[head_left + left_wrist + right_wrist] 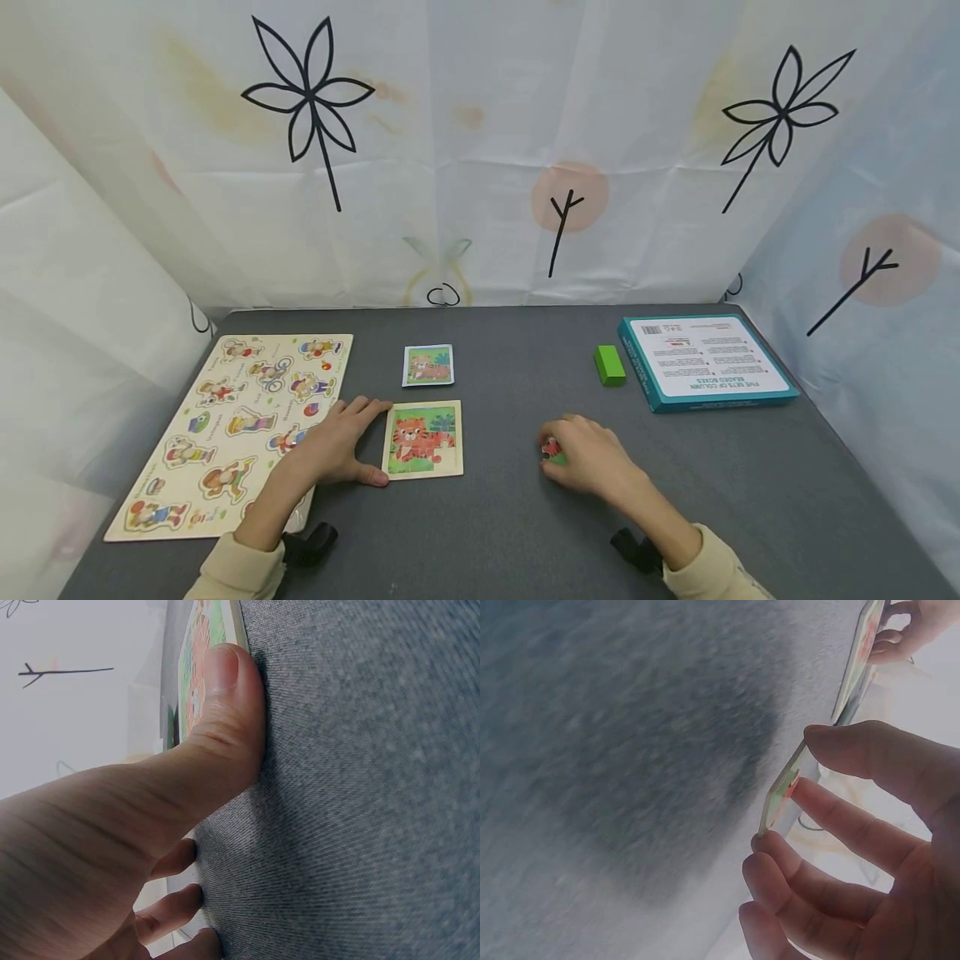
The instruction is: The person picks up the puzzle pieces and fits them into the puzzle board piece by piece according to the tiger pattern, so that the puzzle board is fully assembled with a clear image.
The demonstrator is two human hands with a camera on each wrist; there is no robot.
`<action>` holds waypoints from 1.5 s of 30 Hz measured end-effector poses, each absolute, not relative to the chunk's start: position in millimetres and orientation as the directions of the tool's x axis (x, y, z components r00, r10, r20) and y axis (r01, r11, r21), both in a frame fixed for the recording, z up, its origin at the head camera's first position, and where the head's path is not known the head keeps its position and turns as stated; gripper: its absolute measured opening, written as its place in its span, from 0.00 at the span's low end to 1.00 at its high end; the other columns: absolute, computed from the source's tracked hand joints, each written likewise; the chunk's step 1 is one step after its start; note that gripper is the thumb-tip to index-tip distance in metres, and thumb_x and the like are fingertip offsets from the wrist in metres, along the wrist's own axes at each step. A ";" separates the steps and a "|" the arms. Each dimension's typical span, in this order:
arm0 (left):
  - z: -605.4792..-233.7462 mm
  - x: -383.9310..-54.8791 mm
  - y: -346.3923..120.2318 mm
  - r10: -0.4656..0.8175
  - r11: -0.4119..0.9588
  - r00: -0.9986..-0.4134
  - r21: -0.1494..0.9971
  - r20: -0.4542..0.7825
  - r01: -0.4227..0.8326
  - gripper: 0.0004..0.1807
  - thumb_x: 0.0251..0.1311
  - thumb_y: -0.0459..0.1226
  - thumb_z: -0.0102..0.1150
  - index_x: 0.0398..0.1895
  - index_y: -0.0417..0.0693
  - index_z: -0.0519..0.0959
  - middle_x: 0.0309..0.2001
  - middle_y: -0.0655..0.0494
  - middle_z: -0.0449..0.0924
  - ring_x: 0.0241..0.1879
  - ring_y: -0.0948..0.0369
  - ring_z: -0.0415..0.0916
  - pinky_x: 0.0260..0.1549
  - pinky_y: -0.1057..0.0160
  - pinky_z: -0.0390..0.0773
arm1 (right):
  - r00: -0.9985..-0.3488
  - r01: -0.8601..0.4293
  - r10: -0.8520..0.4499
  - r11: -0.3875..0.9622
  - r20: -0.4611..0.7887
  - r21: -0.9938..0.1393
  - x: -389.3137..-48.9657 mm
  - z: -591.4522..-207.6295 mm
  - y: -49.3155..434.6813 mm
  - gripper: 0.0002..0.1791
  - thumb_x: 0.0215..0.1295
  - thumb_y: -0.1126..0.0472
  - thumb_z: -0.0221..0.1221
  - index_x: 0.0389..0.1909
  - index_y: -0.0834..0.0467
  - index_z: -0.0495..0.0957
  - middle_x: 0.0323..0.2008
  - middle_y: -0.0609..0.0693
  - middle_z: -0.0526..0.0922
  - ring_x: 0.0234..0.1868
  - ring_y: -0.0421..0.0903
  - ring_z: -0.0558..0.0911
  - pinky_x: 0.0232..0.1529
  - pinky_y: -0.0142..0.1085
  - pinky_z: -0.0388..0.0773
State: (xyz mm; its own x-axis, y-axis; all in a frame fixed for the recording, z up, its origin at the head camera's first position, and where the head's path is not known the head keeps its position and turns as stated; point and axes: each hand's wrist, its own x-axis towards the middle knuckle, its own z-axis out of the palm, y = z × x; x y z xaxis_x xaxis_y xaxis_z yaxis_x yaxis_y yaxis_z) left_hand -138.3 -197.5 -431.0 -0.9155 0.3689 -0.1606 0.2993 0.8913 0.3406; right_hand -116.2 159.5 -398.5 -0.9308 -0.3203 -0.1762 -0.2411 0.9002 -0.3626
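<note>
A square tiger puzzle board (423, 440) with a light wooden rim lies in the middle of the table. Its lower right part shows bare wood. My left hand (343, 446) rests at the board's left edge, thumb by the lower corner and fingertips by the upper one; in the left wrist view the thumb (225, 712) touches the rim. To the right, my right hand (588, 454) pinches a small red and green puzzle piece (784, 791) by its edges, tilted and just above the table in the right wrist view. Fingers partly cover the piece in the head view.
Behind the board lies a small tiger picture card (428, 365). A large wooden board of figures (247, 400) lies on the left, partly under the left forearm. On the right are a green block (610, 366) and a teal box (708, 362). Fabric walls surround the table.
</note>
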 end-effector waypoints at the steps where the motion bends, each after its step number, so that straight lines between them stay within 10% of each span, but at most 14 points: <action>1: -431.2 -138.4 -197.7 0.368 0.892 -0.916 0.341 -0.161 0.298 0.58 0.33 0.59 0.84 0.72 0.52 0.69 0.63 0.47 0.74 0.56 0.45 0.71 0.46 0.40 0.79 | -0.930 -0.250 -0.327 0.896 -0.165 -0.366 -116.1 -397.8 157.5 0.10 0.56 0.61 0.73 0.39 0.55 0.86 0.40 0.52 0.86 0.40 0.46 0.82 0.36 0.48 0.81; 18: -431.0 -138.3 -198.0 0.367 0.893 -0.917 0.336 -0.159 0.299 0.59 0.33 0.60 0.84 0.72 0.51 0.69 0.64 0.46 0.74 0.58 0.45 0.71 0.49 0.40 0.79 | -0.901 -0.374 -0.430 0.833 -0.051 -0.408 -120.7 -402.2 104.1 0.10 0.57 0.59 0.73 0.39 0.57 0.87 0.37 0.52 0.85 0.36 0.46 0.80 0.32 0.45 0.81; 28: -430.9 -138.2 -197.4 0.369 0.892 -0.916 0.337 -0.157 0.301 0.59 0.33 0.60 0.84 0.72 0.50 0.69 0.63 0.46 0.74 0.58 0.45 0.71 0.49 0.40 0.79 | -0.866 -0.442 -0.498 0.805 -0.048 -0.395 -123.9 -403.9 65.8 0.12 0.60 0.57 0.70 0.43 0.55 0.87 0.34 0.48 0.83 0.28 0.39 0.70 0.21 0.30 0.64; 45: -431.9 -138.2 -198.2 0.375 0.886 -0.915 0.349 -0.152 0.305 0.58 0.33 0.60 0.84 0.72 0.51 0.70 0.63 0.46 0.74 0.57 0.44 0.72 0.47 0.39 0.79 | -0.852 -0.487 -0.523 0.812 -0.029 -0.321 -126.1 -416.6 38.4 0.11 0.59 0.53 0.72 0.41 0.52 0.88 0.36 0.47 0.84 0.33 0.40 0.78 0.25 0.33 0.71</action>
State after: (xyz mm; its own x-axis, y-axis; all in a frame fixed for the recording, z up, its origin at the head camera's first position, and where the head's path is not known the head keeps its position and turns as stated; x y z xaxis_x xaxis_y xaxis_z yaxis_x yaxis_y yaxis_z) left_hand -138.2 -198.2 -431.9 -0.9146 0.3746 -0.1521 0.3048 0.8860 0.3493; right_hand -126.1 38.4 -416.6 -0.8520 -0.5228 -0.0287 -0.4874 0.8120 -0.3211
